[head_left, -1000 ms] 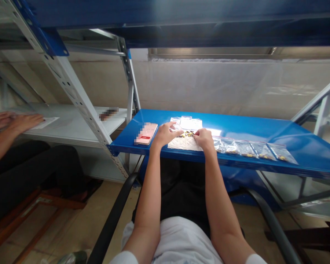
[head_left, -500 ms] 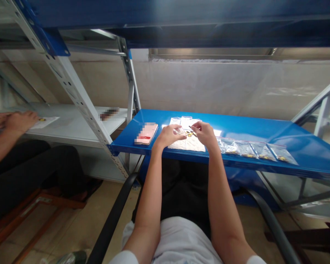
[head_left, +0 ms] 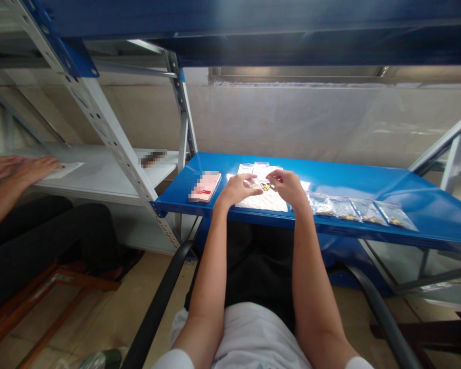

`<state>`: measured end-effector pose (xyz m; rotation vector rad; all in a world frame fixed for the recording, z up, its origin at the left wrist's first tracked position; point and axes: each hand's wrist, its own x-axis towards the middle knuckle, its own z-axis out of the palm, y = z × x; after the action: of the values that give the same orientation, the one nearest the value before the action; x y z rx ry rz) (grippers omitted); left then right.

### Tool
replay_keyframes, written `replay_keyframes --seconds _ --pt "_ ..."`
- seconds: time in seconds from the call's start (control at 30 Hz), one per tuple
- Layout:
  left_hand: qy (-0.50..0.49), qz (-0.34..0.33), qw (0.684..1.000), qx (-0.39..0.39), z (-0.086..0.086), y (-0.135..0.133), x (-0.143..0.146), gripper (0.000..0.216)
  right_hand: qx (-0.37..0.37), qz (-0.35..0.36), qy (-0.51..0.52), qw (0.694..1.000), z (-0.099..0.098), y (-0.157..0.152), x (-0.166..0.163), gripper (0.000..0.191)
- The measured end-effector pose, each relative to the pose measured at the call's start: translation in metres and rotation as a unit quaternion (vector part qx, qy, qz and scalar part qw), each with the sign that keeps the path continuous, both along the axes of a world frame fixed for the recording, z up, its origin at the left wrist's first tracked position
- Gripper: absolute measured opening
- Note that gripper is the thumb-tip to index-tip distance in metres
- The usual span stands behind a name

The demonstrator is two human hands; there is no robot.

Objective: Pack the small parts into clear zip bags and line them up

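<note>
My left hand [head_left: 238,188] holds a small clear plastic bag [head_left: 252,181] above a white sheet [head_left: 262,202] on the blue shelf [head_left: 369,184]. My right hand [head_left: 288,185] pinches a small dark and yellow part [head_left: 269,180] right beside the bag's mouth. A little heap of yellow and dark parts [head_left: 267,187] lies on the sheet between both hands. Empty clear bags [head_left: 259,168] lie just behind them.
A row of several filled small bags [head_left: 359,210] runs to the right of my right hand. A pink phone [head_left: 205,186] lies at the left of the blue shelf. On a white shelf [head_left: 100,174] to the left, another person's hands [head_left: 21,168] rest by a paper. Rack uprights [head_left: 111,138] stand between.
My right hand rose from the heap with a part and moved left to the bag. My left hand lifted the bag slightly toward it.
</note>
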<state>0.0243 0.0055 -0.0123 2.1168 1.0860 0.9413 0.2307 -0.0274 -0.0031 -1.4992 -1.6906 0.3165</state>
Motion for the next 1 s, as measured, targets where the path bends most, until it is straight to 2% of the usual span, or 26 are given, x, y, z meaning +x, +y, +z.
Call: replay_keyframes --seconds 0.1,0.2,0.4,1.0 --pt "-0.004 0.007 1.000 -0.006 0.001 -0.002 0.000 0.065 -0.020 -0.120 -0.050 0.991 -0.013 0.006 0.011 0.021" --pt "-0.004 0.006 1.000 -0.007 0.002 -0.002 0.001 0.065 -0.063 -0.160 -0.090 0.981 -0.030 0.012 0.017 0.020" --pt "-0.005 0.003 1.000 0.007 -0.002 0.001 0.001 0.064 -0.103 -0.180 -0.114 0.972 -0.052 0.020 0.012 0.019" --pt "0.008 0.006 1.000 -0.005 -0.003 0.001 0.000 0.064 -0.124 -0.158 -0.141 0.969 -0.049 0.023 0.009 0.014"
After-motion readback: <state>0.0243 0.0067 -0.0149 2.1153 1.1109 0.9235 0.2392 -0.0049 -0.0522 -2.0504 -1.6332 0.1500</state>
